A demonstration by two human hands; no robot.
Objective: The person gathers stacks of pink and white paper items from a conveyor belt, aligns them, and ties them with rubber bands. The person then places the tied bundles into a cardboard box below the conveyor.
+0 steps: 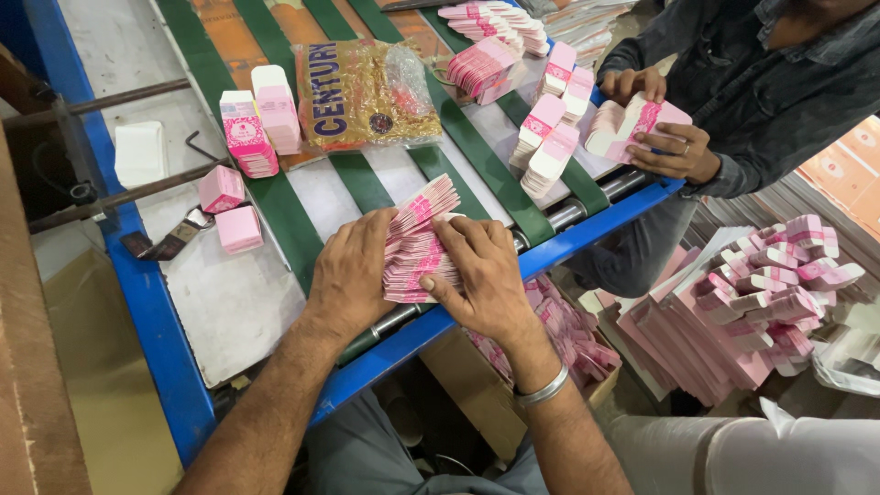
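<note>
Both hands press on one fanned stack of flat pink and white cartons [417,243] in the middle of the frame; the left hand [353,275] lies on the stack's left side with its fingers bent over it; the right hand [481,275] lies on the right side, thumb against the lower edge; the two hands are close together, clamped on the stack from both sides. A silver bangle [541,390] sits on the right wrist.

The stack rests on the worktop [229,302], near its blue front edge [587,234]; green belts [275,211] run across the worktop toward the top of the frame.

In the upper middle lies a crinkly gold and clear plastic bag [367,92]; just left of it stand two tall piles of pink cartons [261,119]; lower left of those sit two small pink boxes [229,211], a little apart from each other; a white pad [139,151] lies at the upper left.

At the upper right another person's hands [669,137] hold a bunch of the same pink cartons; more small stacks [550,137] lie on the worktop beside them.

At the lower right, off the worktop, sits a big heap of pink cartons [752,302]; more lie in a brown box [559,339] under the worktop's edge.
</note>
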